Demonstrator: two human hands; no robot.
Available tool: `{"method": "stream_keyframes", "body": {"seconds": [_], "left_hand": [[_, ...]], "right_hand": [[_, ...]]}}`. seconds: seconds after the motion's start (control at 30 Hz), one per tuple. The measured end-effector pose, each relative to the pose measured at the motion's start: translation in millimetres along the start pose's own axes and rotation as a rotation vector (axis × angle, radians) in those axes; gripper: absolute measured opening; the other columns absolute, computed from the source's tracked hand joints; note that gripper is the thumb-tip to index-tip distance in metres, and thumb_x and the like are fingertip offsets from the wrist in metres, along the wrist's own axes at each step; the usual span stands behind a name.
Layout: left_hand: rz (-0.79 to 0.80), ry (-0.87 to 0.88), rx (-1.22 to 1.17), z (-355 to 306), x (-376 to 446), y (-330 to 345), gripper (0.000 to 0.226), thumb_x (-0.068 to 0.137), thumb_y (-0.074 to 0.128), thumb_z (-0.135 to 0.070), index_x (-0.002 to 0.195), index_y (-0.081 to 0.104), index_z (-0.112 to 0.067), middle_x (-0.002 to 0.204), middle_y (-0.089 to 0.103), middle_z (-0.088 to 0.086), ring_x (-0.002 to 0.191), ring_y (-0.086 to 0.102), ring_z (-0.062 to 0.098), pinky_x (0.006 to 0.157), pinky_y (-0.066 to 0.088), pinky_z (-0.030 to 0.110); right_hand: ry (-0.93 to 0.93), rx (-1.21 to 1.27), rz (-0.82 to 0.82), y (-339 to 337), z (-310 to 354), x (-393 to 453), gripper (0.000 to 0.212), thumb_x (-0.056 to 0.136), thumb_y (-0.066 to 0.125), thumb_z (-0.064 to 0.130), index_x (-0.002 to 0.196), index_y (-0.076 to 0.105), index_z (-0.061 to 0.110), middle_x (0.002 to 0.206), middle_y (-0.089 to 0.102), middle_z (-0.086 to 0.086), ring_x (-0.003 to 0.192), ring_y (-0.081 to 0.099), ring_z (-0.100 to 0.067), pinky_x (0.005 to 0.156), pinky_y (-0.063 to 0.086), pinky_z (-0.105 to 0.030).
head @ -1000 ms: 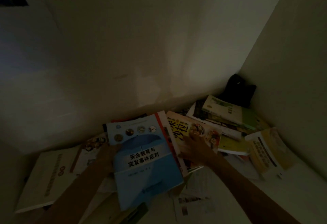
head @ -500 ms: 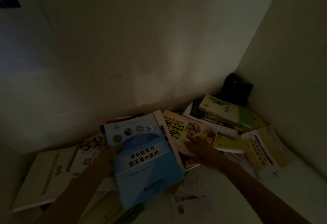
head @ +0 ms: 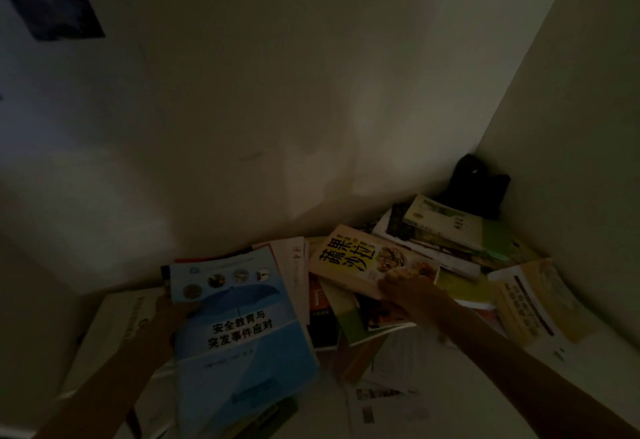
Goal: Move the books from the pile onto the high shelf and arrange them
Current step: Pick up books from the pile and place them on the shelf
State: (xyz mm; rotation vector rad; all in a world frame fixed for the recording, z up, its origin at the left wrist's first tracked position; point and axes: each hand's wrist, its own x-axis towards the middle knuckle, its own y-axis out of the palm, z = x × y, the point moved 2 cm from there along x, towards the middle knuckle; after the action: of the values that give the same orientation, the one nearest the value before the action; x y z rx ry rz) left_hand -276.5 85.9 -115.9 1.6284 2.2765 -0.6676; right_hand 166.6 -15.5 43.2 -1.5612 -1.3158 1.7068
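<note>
Blue book (head: 239, 331): landmark, atop the pile; left hand (head: 169, 314) grips its left edge. Yellow salad book (head: 367, 262): just right of it, near corner pinched by right hand (head: 412, 294). Risk: loose books underneath may slide if it is lifted unevenly.

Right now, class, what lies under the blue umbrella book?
Under the blue umbrella book, a red edge and white book peek out. The left hand grips its edge. The rest is covered.
</note>
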Motion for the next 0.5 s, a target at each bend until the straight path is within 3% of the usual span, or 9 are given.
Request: {"method": "stream_keyframes", "body": {"seconds": [0.07, 0.13, 0.23, 0.37, 0.43, 0.5], "left_hand": [[0.016, -0.035, -0.054, -23.1, -35.1, -1.9, 0.017, 0.093, 0.049, 0.004, 0.106, 0.056, 0.009, 0.100, 0.055, 0.035, 0.061, 0.054, 0.025, 0.048, 0.046, 0.029], [0.042, -0.074, -0.049, -54.4, -88.4, 7.4, 0.017, 0.094, 0.045, 0.003, 0.083, 0.056, -0.003, 0.077, 0.051, 0.016, 0.061, 0.046, 0.030, 0.058, 0.045, 0.031], [0.151, -0.044, -0.109, -66.7, -111.3, 21.3, 0.012, 0.095, 0.047, -0.004, 0.086, 0.055, -0.007, 0.080, 0.052, 0.012, 0.074, 0.050, 0.031, 0.069, 0.044, 0.040], [0.183, -0.073, -0.165, -65.9, -99.1, 15.0, 0.028, 0.096, 0.038, 0.006, 0.083, 0.054, -0.012, 0.079, 0.049, 0.009, 0.062, 0.053, 0.027, 0.051, 0.050, 0.028], [0.204, -0.070, -0.160, -68.7, -104.7, 18.1, 0.028, 0.095, 0.037, 0.009, 0.090, 0.057, -0.009, 0.080, 0.048, 0.007, 0.053, 0.059, 0.015, 0.058, 0.051, 0.026], [0.229, -0.051, -0.188, -69.6, -101.2, 20.4, 0.040, 0.096, 0.034, 0.007, 0.073, 0.063, -0.008, 0.077, 0.046, 0.008, 0.056, 0.057, 0.017, 0.073, 0.043, 0.036]], "right_hand": [[0.001, -0.029, -0.050, -10.7, 8.8, -2.9, 0.039, 0.100, 0.035, 0.031, 0.130, 0.042, 0.009, 0.126, 0.051, -0.012, 0.108, 0.055, -0.027, 0.078, 0.043, -0.033], [0.016, -0.078, -0.100, -18.4, 22.8, -3.8, 0.036, 0.099, 0.036, 0.028, 0.127, 0.045, 0.007, 0.121, 0.055, -0.011, 0.106, 0.057, -0.027, 0.082, 0.047, -0.035], [0.078, -0.060, -0.164, -28.5, 46.5, -9.6, 0.030, 0.097, 0.038, 0.023, 0.121, 0.052, 0.009, 0.117, 0.062, -0.009, 0.102, 0.062, -0.025, 0.081, 0.051, -0.034], [0.152, 0.049, -0.237, -55.9, 34.5, -31.1, 0.032, 0.100, 0.037, 0.023, 0.128, 0.048, 0.012, 0.129, 0.055, -0.005, 0.113, 0.056, -0.021, 0.094, 0.045, -0.031], [0.257, 0.011, -0.291, -71.6, 11.2, -43.9, 0.035, 0.100, 0.030, 0.031, 0.122, 0.052, 0.015, 0.120, 0.060, -0.004, 0.102, 0.058, -0.018, 0.085, 0.047, -0.028], [0.327, 0.015, -0.426, -88.5, 4.0, -53.2, 0.040, 0.098, 0.028, 0.038, 0.106, 0.061, 0.016, 0.100, 0.066, -0.004, 0.078, 0.056, -0.013, 0.057, 0.041, -0.022]]}}
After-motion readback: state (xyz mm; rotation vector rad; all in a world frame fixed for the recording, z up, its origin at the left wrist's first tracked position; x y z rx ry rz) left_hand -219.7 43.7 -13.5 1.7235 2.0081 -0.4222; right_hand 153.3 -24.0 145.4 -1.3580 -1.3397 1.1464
